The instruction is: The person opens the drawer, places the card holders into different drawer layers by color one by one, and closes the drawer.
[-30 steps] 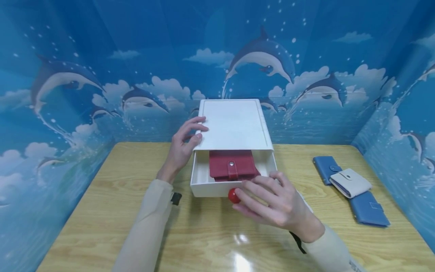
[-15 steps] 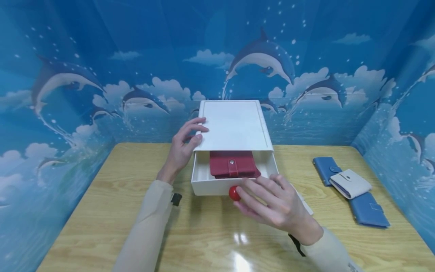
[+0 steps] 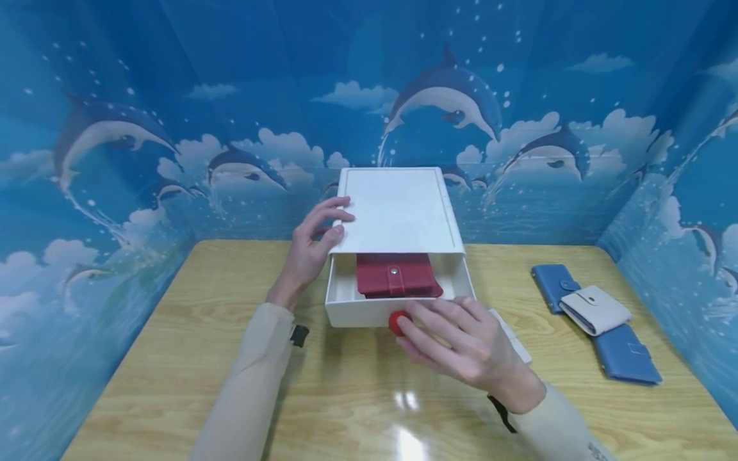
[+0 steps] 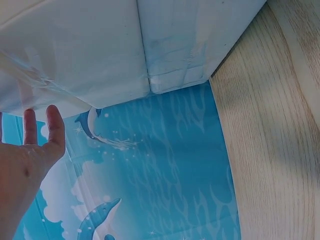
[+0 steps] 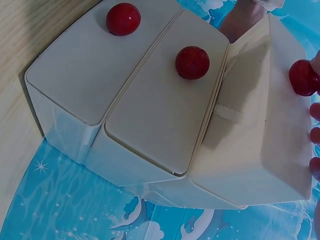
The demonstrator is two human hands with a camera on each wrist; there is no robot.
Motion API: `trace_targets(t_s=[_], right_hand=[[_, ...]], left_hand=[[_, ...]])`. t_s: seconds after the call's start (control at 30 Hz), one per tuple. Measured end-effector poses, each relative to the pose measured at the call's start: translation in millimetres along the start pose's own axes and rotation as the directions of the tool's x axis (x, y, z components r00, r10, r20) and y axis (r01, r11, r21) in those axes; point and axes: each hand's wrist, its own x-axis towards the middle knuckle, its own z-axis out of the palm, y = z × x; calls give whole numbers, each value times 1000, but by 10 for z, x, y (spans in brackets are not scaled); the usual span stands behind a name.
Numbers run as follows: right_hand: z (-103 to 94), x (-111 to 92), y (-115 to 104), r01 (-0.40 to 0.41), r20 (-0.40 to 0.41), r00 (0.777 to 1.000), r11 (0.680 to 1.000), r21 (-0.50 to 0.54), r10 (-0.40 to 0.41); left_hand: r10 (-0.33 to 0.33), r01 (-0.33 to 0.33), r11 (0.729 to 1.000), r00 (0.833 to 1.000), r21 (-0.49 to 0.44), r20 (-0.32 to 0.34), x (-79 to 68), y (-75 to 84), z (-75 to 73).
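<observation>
In the head view a white drawer cabinet (image 3: 398, 211) stands at the table's back. Its top drawer (image 3: 357, 312) is partly pulled out, with a dark red snap wallet (image 3: 394, 275) inside; the cabinet top hides the wallet's rear. My left hand (image 3: 311, 246) rests with spread fingers against the cabinet's left side and top edge. My right hand (image 3: 455, 342) is at the drawer front, a finger touching the red knob (image 3: 395, 323). In the right wrist view, the other fingertips (image 5: 315, 135) lie along the drawer front (image 5: 287, 130). Part of the knob is covered.
Two lower drawers, each with a red knob (image 5: 192, 62), sit flush in the cabinet. To the right on the wooden table (image 3: 190, 371) lie a blue wallet (image 3: 550, 285), a white wallet (image 3: 594, 309) and another blue wallet (image 3: 625, 355). A dolphin-print backdrop (image 3: 277, 96) surrounds the table.
The top drawer has slid slightly inward, carrying the dark red wallet a little farther under the cabinet top. My right hand has moved forward with it; the left hand stays in place.
</observation>
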Motion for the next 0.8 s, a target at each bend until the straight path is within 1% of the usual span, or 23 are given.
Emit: trace_targets(t_s=[0.2, 0.57, 0.8], right_hand=[[2, 22, -6, -19, 9, 1000, 1000, 13, 19], [15, 2, -30, -40, 26, 999, 998, 56, 39], [25, 7, -35, -51, 35, 998, 997, 62, 49]], left_hand=[[9, -9, 1000, 1000, -4, 1, 12, -3, -5], [-1, 1, 1000, 1000, 1, 7, 10, 1, 4], [-7, 7, 1000, 1000, 8, 3, 0, 10, 3]])
